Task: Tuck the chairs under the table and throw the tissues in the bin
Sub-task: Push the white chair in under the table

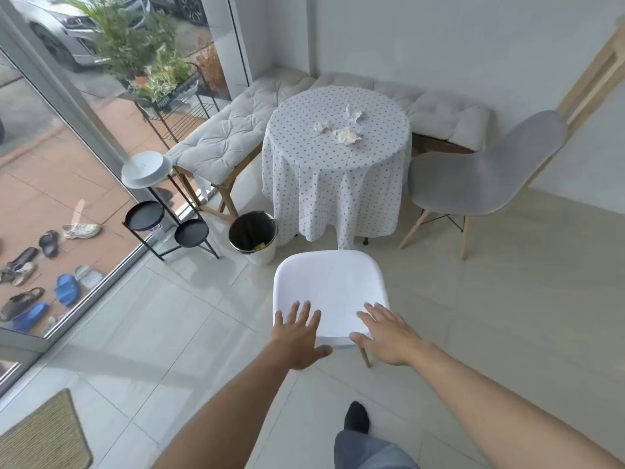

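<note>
We are reaching both hands toward the white chair (329,292), fingers spread wide, grip on nothing. Left hand (299,336) is hovering at the near left edge of the chair back, right hand (385,336) at the near right edge; we cannot tell whether either is touching. The white chair is standing on the floor just in front of the round bench (338,154) with the dotted cloth, not tucked under. The grey chair (483,170) is sitting beside the bench on the right, also pulled out. Three crumpled tissues (346,135) are lying on the bench top. The bin (253,236) is standing on the floor by the bench's left side, near the white chair.
</note>
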`<state>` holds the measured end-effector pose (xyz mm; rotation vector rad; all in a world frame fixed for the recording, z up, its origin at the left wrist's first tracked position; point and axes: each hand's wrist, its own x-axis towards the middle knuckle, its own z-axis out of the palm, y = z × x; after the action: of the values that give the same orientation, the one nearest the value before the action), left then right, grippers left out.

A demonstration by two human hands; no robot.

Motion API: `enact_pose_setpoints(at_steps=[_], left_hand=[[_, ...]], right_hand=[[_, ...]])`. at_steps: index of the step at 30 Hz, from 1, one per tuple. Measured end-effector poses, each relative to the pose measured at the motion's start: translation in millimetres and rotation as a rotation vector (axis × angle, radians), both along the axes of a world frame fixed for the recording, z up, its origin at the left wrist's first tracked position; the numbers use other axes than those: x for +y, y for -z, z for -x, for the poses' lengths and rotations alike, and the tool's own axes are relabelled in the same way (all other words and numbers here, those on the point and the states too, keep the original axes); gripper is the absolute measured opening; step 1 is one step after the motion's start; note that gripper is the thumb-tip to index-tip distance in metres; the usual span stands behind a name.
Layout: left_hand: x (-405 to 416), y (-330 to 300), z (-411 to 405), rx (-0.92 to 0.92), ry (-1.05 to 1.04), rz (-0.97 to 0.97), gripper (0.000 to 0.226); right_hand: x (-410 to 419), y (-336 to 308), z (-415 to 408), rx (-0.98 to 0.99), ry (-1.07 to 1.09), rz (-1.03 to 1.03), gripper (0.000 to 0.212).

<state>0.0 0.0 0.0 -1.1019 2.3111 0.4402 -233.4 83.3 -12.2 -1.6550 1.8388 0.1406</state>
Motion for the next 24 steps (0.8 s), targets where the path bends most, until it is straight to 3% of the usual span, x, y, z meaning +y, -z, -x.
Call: enact_pose_setpoints(at_steps=[10,24], left_hand=[[14.5,26.9,27.9,-0.057,0.038,-0.008,0.058],[-52.7,22.8,53.5,-0.047,0.042,-0.029,0.057]], right_hand=[[1.2,29.2,17.1,0.053,-0.139,-0.06,0.07],[-55.7,26.3,36.5,0.033,-0.098,-0.004,0.065]])
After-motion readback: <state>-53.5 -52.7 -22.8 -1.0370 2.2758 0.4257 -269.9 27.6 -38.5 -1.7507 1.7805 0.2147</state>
